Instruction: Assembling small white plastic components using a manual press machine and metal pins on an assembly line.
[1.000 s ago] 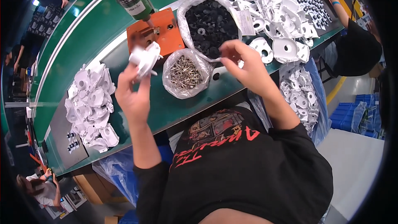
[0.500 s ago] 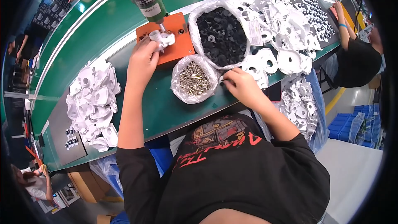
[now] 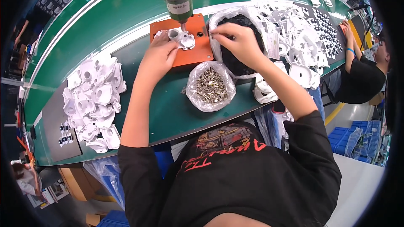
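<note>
Head view: the left hand [image 3: 159, 56] grasps the left end of a white moulded plastic part with a round collar [image 3: 187, 42], its fingers and thumb closed about it. That part sits on top of a square orange metal block [image 3: 203, 54] at the far middle of the table, right under the slim metal rod [image 3: 183, 27] of a green press [image 3: 179, 5]. The right hand [image 3: 242, 44] is over a clear plastic bag [image 3: 216, 20] of small black round parts [image 3: 235, 62], just right of the orange block. Its thumb and forefinger are bent toward each other near the bag's left rim; I cannot tell whether anything is pinched between them.

Near side of the block, a smaller clear plastic bag [image 3: 209, 106] stands open, full of metallic screws [image 3: 210, 85]. On the left of the green table [image 3: 139, 117], a heap of white plastic parts [image 3: 93, 94] lies partly on a dark grey mat [image 3: 52, 145], with a few small black-and-white pieces [image 3: 65, 136] near its left edge. Another broad heap of white parts [image 3: 290, 27] spreads across the far right, beside rows of black-topped pieces [image 3: 327, 38]. A co-worker in a black shirt [image 3: 366, 75] sits at the right end.
</note>
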Tool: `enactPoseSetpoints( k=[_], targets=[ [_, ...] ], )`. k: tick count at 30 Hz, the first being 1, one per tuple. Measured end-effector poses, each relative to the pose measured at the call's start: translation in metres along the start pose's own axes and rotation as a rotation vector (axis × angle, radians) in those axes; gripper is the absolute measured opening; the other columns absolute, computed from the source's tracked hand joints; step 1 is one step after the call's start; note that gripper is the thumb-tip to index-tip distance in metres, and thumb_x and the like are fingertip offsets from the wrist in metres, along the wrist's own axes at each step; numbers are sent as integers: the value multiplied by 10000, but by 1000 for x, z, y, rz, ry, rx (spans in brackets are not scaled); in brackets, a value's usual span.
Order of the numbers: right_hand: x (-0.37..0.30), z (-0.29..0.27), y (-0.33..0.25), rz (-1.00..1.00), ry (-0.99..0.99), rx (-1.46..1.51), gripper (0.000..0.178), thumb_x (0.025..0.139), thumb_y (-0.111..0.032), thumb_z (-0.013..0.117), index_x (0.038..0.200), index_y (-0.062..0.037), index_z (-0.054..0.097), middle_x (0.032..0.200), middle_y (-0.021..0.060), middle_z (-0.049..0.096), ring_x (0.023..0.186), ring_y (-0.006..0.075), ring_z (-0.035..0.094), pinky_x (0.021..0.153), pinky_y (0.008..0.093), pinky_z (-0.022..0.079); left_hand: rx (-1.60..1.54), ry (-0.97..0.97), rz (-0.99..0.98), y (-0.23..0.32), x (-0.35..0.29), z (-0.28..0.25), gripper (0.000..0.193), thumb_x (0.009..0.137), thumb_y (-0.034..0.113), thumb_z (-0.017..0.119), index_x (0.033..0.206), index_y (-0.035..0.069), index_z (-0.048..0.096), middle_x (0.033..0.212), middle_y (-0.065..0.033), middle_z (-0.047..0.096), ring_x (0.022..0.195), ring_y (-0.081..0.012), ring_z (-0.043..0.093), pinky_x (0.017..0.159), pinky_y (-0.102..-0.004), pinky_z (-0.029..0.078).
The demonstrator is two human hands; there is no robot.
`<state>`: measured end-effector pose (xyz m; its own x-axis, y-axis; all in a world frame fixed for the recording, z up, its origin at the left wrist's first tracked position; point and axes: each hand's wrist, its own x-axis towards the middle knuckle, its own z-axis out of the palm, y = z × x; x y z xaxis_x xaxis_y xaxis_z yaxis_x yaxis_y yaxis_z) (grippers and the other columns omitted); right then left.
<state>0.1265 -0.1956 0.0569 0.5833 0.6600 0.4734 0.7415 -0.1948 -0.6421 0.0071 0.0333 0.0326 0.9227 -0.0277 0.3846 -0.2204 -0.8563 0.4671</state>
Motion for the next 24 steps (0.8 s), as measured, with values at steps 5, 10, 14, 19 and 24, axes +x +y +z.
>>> enactPoseSetpoints(
  k=[5, 10, 14, 19, 24],
  targets=[
    [47, 53, 13, -87, -102, 2, 204, 792, -145, 661, 929, 3, 697, 906, 113, 683, 850, 241, 643, 781, 319, 499, 221, 131, 35, 8, -9, 15, 324, 829, 338, 639, 926, 31, 601, 1238, -239, 535, 1247, -377, 439, 1045, -448, 343],
    [41, 59, 22, -334, -46, -222, 142, 730, -98, 697, 844, -14, 695, 868, 94, 674, 841, 264, 639, 778, 345, 511, 261, 149, 9, 7, -14, 17, 403, 797, 424, 657, 953, 58, 599, 1265, -241, 520, 1249, -368, 443, 1046, -438, 346],
    [40, 61, 15, -384, 39, -290, 84, 718, -85, 686, 779, -30, 671, 855, 70, 673, 805, 269, 640, 685, 343, 532, 266, 158, 17, 6, -13, 17, 410, 790, 432, 661, 958, 64, 597, 1264, -237, 526, 1246, -351, 452, 1042, -430, 353],
    [45, 57, 15, -472, -26, -475, 80, 730, -107, 657, 789, -54, 667, 850, 67, 667, 804, 262, 637, 686, 354, 529, 264, 170, 23, 5, -12, 18, 403, 786, 426, 665, 958, 68, 599, 1266, -230, 529, 1238, -349, 463, 1039, -426, 360],
    [40, 53, 6, -532, -105, -464, 120, 743, -128, 662, 838, -56, 658, 834, 72, 662, 784, 265, 623, 741, 373, 504, 260, 172, 15, 6, -14, 18, 402, 783, 427, 667, 957, 71, 598, 1263, -227, 534, 1235, -347, 468, 1036, -425, 364]
  ],
)
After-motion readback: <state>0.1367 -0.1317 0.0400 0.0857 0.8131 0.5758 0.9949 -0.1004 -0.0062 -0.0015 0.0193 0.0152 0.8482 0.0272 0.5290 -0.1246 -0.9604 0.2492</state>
